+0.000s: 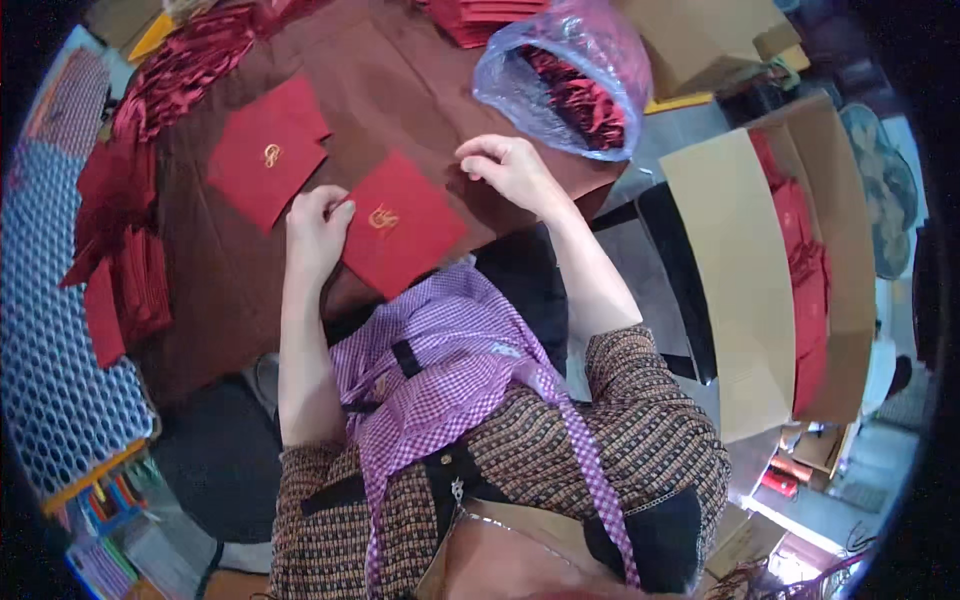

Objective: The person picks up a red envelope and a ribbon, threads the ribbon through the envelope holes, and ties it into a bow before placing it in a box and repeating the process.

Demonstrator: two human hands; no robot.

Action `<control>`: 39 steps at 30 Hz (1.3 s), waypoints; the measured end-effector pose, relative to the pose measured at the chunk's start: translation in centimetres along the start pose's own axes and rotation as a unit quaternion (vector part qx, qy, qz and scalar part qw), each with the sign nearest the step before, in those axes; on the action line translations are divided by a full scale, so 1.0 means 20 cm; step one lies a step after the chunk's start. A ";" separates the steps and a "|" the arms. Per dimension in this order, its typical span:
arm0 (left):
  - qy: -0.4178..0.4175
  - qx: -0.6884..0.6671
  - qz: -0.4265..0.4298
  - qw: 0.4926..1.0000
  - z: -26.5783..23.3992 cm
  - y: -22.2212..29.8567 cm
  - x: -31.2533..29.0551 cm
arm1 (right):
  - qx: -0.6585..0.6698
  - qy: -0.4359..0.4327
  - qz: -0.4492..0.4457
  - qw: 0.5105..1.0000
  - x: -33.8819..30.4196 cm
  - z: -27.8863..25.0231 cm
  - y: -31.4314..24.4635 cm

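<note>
My left hand (318, 225) pinches the left corner of a red envelope (402, 225) with a gold emblem, lying on the brown surface (380, 80). My right hand (510, 170) hovers loosely curled just beside a plastic bag (565, 75) of red items. A second red envelope (265, 155) lies nearby.

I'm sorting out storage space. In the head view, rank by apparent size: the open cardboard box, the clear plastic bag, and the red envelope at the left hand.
1. Open cardboard box, largest.
2. Clear plastic bag of red pieces.
3. Red envelope with a gold emblem, touched by the left hand.
Bag and envelope look close, and fisheye bending makes that pair unsure.
</note>
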State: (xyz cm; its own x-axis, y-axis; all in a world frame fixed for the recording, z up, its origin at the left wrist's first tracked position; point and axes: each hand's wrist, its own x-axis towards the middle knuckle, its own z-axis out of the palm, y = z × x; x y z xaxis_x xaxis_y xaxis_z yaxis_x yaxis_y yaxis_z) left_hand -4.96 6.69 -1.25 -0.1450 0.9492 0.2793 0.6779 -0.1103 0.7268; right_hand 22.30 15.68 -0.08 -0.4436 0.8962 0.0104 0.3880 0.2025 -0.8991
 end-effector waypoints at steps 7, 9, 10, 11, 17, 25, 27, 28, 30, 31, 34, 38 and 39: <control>-0.007 0.002 -0.063 0.998 0.11 -0.13 -0.03 | -0.411 0.184 -0.157 0.879 0.22 -0.38 0.16; 0.017 0.012 -0.037 0.999 0.14 -0.16 -0.05 | -0.474 0.167 -0.156 0.850 0.35 -0.44 0.22; 0.040 0.023 -0.011 0.999 0.15 -0.17 -0.06 | -0.522 0.184 -0.185 0.812 0.42 -0.46 0.23; 0.058 0.025 0.005 0.998 0.16 -0.18 -0.07 | -0.567 0.200 -0.214 0.770 0.47 -0.48 0.25; 0.072 0.035 0.010 0.997 0.15 -0.18 -0.10 | -0.753 0.097 -0.134 0.637 0.72 -0.50 0.20; 0.073 0.006 0.051 0.996 0.17 -0.21 -0.05 | -0.747 0.103 -0.142 0.641 0.84 -0.58 0.36; 0.056 -0.004 0.021 0.998 0.14 -0.19 -0.04 | -0.728 0.120 -0.197 0.645 0.83 -0.58 0.38; 0.038 -0.019 0.005 0.999 0.14 -0.19 -0.05 | -0.730 0.099 -0.196 0.648 0.81 -0.58 0.37; 0.053 -0.012 0.002 0.998 0.14 -0.21 -0.06 | -0.728 0.109 -0.220 0.640 0.79 -0.56 0.36; 0.041 -0.017 -0.014 0.999 0.14 -0.20 -0.07 | -0.695 0.108 -0.243 0.668 0.78 -0.55 0.36; 0.028 -0.024 -0.018 0.999 0.14 -0.24 -0.08 | -0.518 0.149 -0.349 0.767 0.69 -0.44 0.33; 0.007 -0.060 -0.063 0.996 0.13 -0.22 -0.09 | -0.328 0.152 -0.225 0.905 0.50 -0.31 0.20; -0.003 -0.071 -0.063 0.995 0.13 -0.21 -0.07 | -0.295 0.160 -0.255 0.907 0.46 -0.29 0.17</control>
State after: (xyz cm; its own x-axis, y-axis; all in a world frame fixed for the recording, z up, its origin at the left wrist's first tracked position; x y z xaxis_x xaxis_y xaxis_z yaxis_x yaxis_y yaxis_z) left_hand -5.65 6.64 -6.27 -0.2177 0.9601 0.1757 0.5449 -0.0298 0.8380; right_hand 24.24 26.80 -0.63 -0.4660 0.6760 0.5708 0.6044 0.7144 -0.3526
